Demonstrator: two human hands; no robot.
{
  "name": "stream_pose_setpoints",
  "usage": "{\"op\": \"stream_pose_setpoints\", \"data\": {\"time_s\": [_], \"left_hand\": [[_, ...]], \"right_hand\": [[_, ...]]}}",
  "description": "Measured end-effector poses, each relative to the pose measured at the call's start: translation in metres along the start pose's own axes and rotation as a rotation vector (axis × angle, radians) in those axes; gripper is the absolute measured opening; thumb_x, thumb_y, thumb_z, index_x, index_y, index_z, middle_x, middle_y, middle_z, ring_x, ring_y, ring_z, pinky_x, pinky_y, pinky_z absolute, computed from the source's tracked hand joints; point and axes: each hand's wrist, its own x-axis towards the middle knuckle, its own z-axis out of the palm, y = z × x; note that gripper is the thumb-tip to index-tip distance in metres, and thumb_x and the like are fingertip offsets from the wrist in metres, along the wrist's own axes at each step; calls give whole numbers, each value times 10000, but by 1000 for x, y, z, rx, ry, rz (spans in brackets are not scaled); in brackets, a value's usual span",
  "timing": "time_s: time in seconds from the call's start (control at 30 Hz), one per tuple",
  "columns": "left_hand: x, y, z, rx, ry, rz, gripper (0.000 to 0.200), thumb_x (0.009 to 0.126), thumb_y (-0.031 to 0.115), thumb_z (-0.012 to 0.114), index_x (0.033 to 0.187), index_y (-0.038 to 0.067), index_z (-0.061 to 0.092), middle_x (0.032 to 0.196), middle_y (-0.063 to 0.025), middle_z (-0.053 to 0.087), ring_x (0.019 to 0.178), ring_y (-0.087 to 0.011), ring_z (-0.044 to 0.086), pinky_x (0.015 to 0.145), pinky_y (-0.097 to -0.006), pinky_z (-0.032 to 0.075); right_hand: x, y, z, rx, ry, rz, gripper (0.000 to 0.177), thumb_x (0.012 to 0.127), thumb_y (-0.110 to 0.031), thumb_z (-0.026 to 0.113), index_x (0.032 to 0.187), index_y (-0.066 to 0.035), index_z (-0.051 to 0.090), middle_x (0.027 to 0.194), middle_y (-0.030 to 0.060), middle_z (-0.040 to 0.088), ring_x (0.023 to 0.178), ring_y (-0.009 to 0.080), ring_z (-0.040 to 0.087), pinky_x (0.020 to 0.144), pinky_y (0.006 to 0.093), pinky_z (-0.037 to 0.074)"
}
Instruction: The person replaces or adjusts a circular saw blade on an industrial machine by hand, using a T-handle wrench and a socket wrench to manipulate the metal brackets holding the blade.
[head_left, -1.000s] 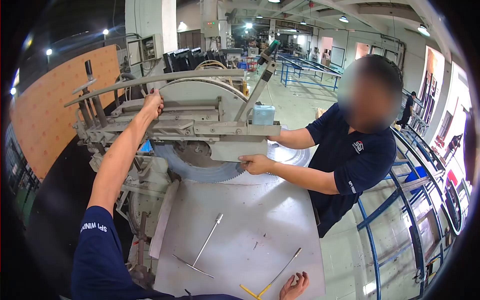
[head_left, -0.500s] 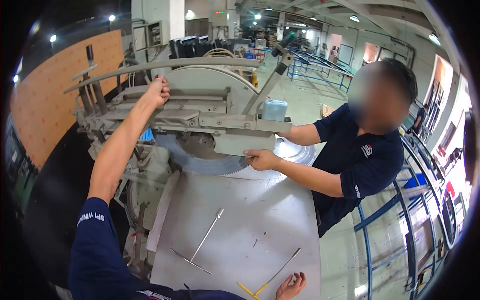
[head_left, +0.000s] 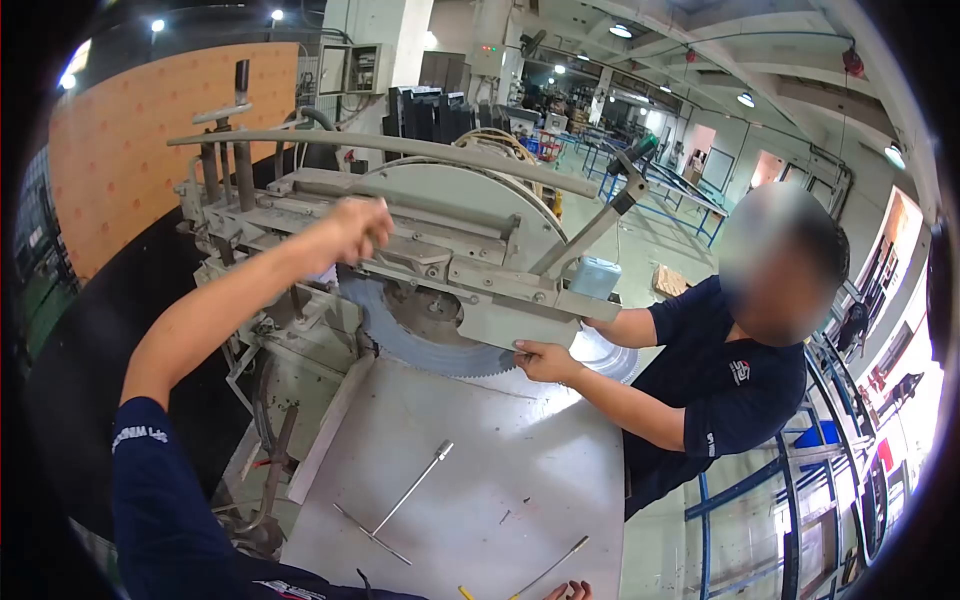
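Observation:
My left hand (head_left: 355, 230), slightly blurred, has its fingers curled in above the grey saw machine (head_left: 470, 262); anything within them is too small to make out. Below it shows a large toothed circular saw blade (head_left: 385, 325), partly behind a grey plate (head_left: 510, 325). At the bottom edge only the fingers of my right hand (head_left: 574, 592) show, apart and holding nothing visible. Near them lies a yellow-handled T-wrench (head_left: 550, 568), partly cut off by the frame. A metal T-handle socket wrench (head_left: 410, 487) lies on the grey tabletop (head_left: 470, 410).
A co-worker (head_left: 730, 370) stands at the right, one hand (head_left: 545, 361) on the grey plate. A shiny disc (head_left: 615, 360) lies beside that arm. A bluish container (head_left: 595, 277) sits on the machine, next to a slanted lever (head_left: 600, 220). Blue metal racks (head_left: 790, 490) stand at the right.
My left hand has come off the machine's upper part, nearer to me. My right hand has slipped mostly below the frame. The view has shifted; the co-worker's hand stays on the plate.

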Motion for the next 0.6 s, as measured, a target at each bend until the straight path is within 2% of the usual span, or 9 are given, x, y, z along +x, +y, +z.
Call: {"op": "stream_pose_setpoints", "data": {"time_s": [0.07,0.17,0.23,0.27,0.33,0.37,0.47,0.5,0.6], "left_hand": [[-52,-15,20,37,-224,62,344,1027,371,446,978,79,620,792,11,604,546,-41,517,454,-201,363],[-114,-26,49,94,-367,183,266,1008,297,510,962,68,639,781,-1,623,569,-66,553,496,-222,413],[-147,-32,67,237,-450,304,207,981,264,563,969,72,640,758,-18,634,570,-112,582,514,-257,445],[-160,-35,75,370,-491,415,192,966,257,580,968,75,640,759,-29,637,577,-145,593,521,-280,459],[-183,-46,94,593,-599,657,170,938,245,613,966,80,641,760,-50,644,591,-210,615,536,-328,488],[-195,-59,105,619,-683,679,165,929,245,619,966,86,641,770,-56,644,612,-231,621,543,-346,494],[-227,-87,132,703,-867,736,150,909,239,628,960,98,636,806,-57,645,703,-275,654,570,-399,512],[-234,-94,139,704,-920,719,156,906,242,630,964,97,634,813,-58,644,708,-277,655,571,-400,513],[-252,-121,153,722,-993,662,192,898,259,636,992,92,626,834,-66,645,727,-291,657,577,-408,516]], "right_hand": [[-1,10,7,-28,-24,-24,250,911,-201,647,1055,3,656,1198,210,580,1032,357,586,776,405,515],[15,-45,-7,434,-41,268,263,913,-206,642,1072,2,660,1124,197,627,972,327,634,746,386,528],[24,-87,-13,590,-92,337,210,879,-20,624,1086,9,614,1175,141,595,1044,248,596,785,340,528],[23,-95,-8,695,-110,255,222,896,-34,627,1114,11,613,1119,109,623,1000,210,613,788,324,532],[31,-147,-25,896,-280,246,215,914,-26,588,1122,4,633,1127,112,631,978,202,628,802,314,536],[36,-174,-41,1040,-433,225,250,945,-19,548,1188,5,600,1127,105,633,982,172,622,839,299,523],[22,-210,-56,1309,-824,141,247,960,-39,528,1191,17,592,1113,121,648,967,159,629,858,303,511],[9,-213,-56,1288,-890,150,231,952,-47,568,1168,32,595,1064,116,659,902,158,638,818,302,518],[-17,-211,-59,1427,-917,441,180,943,-52,606,1095,44,618,954,84,680,813,147,646,751,291,523]]}}
